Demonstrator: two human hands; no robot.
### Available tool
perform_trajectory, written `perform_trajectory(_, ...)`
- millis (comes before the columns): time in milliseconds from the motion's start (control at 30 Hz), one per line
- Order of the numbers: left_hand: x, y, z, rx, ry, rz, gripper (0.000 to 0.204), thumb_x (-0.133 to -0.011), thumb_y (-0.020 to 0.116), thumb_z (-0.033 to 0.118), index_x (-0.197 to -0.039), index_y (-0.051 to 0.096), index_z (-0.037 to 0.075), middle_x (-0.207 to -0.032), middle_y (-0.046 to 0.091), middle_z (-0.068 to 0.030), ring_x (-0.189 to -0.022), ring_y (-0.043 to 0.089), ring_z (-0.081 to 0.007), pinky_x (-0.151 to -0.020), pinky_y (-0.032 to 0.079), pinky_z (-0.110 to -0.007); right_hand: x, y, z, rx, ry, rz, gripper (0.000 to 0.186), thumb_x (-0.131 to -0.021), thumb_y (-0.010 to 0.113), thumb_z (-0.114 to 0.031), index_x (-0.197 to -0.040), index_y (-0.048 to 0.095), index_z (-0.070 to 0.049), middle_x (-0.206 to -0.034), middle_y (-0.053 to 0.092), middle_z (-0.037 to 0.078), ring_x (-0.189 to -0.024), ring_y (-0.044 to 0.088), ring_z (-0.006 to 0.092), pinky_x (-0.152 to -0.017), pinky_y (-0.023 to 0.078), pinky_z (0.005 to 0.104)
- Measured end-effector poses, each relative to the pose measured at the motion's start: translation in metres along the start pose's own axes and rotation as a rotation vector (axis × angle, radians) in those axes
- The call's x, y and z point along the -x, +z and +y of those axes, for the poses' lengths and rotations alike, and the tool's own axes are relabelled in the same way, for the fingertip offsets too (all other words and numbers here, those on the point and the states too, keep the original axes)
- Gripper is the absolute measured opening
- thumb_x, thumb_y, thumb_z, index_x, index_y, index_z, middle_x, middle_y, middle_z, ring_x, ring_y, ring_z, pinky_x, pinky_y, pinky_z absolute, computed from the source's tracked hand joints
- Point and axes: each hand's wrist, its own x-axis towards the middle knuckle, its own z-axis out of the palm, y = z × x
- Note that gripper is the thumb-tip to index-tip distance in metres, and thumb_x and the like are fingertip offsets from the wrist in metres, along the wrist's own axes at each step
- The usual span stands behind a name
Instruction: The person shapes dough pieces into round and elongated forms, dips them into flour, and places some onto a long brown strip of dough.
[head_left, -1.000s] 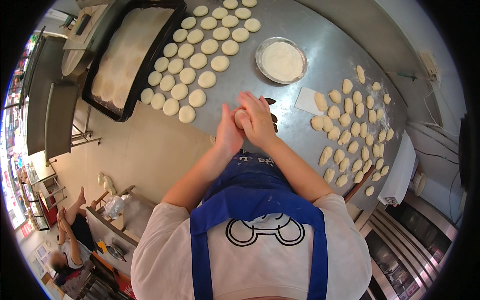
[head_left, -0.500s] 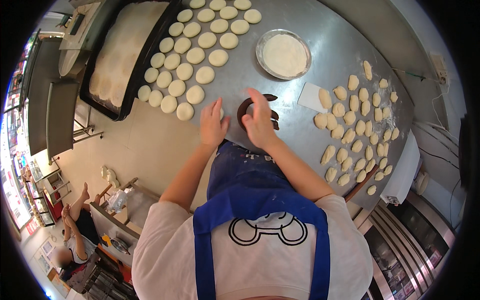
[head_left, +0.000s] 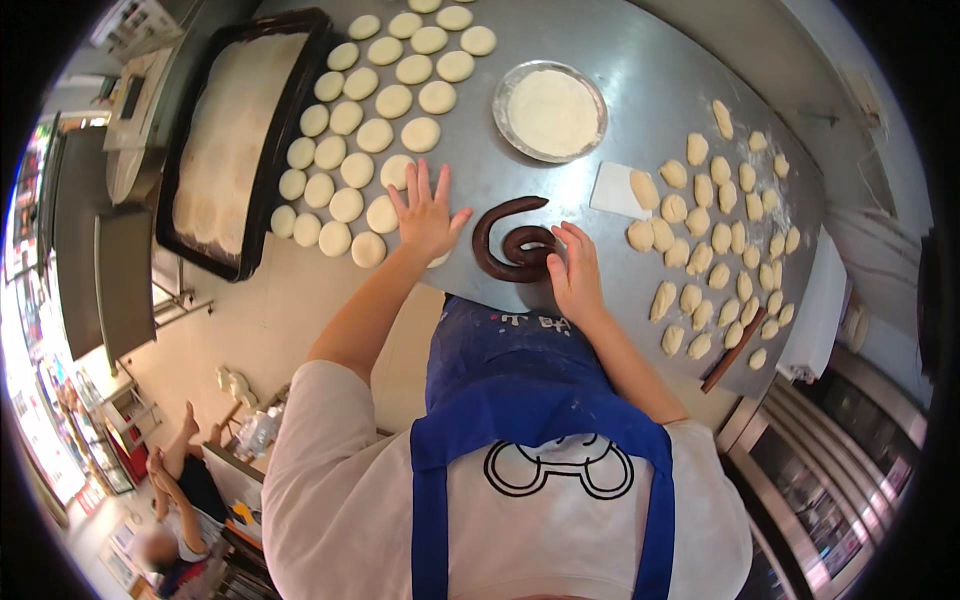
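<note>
A dark brown rope of smooth paste point(head_left: 486, 238) lies in a loose coil on the metal table, near its front edge. My right hand point(head_left: 580, 275) is beside the coil's right end, fingers slightly bent and apart, thumb close to or touching the paste. To the left of the coil, my left hand point(head_left: 428, 220) is spread open, its fingertips over the lower right of the flat white dough rounds point(head_left: 382, 214). Part of one pale round point(head_left: 438, 259) shows by the left wrist. Neither hand holds anything.
A metal bowl of flour point(head_left: 552, 112) stands beyond the coil. A white scraper point(head_left: 612, 190) lies to the right, next to several dough lumps point(head_left: 697, 235). A wooden rolling pin point(head_left: 733, 350) lies at the right edge. The black-rimmed baking tray point(head_left: 172, 215) is at left; a person sits beyond.
My left hand has shifted slightly up and spread its fingers over the dough rounds. My right hand has moved off the brown coil to its right side, uncovering it.
</note>
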Motion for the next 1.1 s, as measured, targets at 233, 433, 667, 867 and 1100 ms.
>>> perform_trajectory(233, -0.005, -0.003, 0.004, -0.014, 0.147, 0.053, 0.081, -0.091, 0.057, 0.050, -0.154, 0.025, 0.010, -0.159, 0.018, -0.0214, -0.149, 0.010, -0.0384, -0.115, 0.008, -0.066, -0.001, -0.013, 0.002, 0.033, -0.005, 0.062, 0.036, -0.093, 0.058, -0.020, -0.123, 0.056, -0.001, -0.128, 0.055, 0.022, -0.118, 0.051, 0.0395, -0.102, 0.040, 0.0452)
perform_trajectory(433, 0.000, 0.019, 0.002, 0.135, 0.088, 0.127, 0.088, -0.086, 0.065, 0.048, -0.153, 0.026, 0.006, -0.159, 0.018, -0.0231, -0.149, 0.009, -0.0401, -0.115, 0.004, -0.065, 0.002, -0.014, -0.004, 0.033, 0.015, 0.033, 0.032, -0.090, 0.062, -0.022, -0.115, 0.061, -0.002, -0.126, 0.057, 0.021, -0.116, 0.054, 0.0381, -0.100, 0.042, 0.0444)
perform_trajectory(667, 0.024, 0.006, -0.002, 0.108, 0.162, 0.137, 0.066, -0.089, 0.065, 0.042, -0.143, 0.045, 0.010, -0.151, 0.032, -0.0257, -0.143, 0.025, -0.0395, -0.114, 0.025, -0.052, 0.011, -0.015, 0.008, 0.033, 0.072, 0.001, 0.022, -0.087, 0.066, -0.019, -0.102, 0.068, -0.003, -0.120, 0.061, 0.017, -0.110, 0.057, 0.0352, -0.093, 0.047, 0.0418)
perform_trajectory(867, 0.065, -0.020, -0.018, 0.301, -0.327, -0.226, 0.056, -0.082, 0.073, 0.042, -0.121, 0.061, 0.003, -0.121, 0.061, -0.0204, -0.107, 0.062, -0.0349, -0.089, 0.051, -0.041, 0.020, -0.011, 0.037, 0.077, 0.097, 0.059, 0.017, -0.087, 0.067, -0.018, -0.097, 0.070, -0.005, -0.116, 0.063, 0.014, -0.106, 0.060, 0.0325, -0.092, 0.049, 0.0404)
perform_trajectory(1100, 0.061, 0.006, -0.037, 0.705, -0.276, -0.210, 0.057, -0.067, 0.085, 0.041, -0.099, 0.068, -0.002, -0.087, 0.070, -0.0179, -0.079, 0.068, -0.0308, -0.074, 0.054, -0.039, 0.014, -0.011, 0.044, 0.061, 0.050, 0.036, 0.014, -0.086, 0.065, -0.016, -0.093, 0.070, -0.005, -0.111, 0.065, 0.011, -0.104, 0.061, 0.0305, -0.090, 0.050, 0.0397)
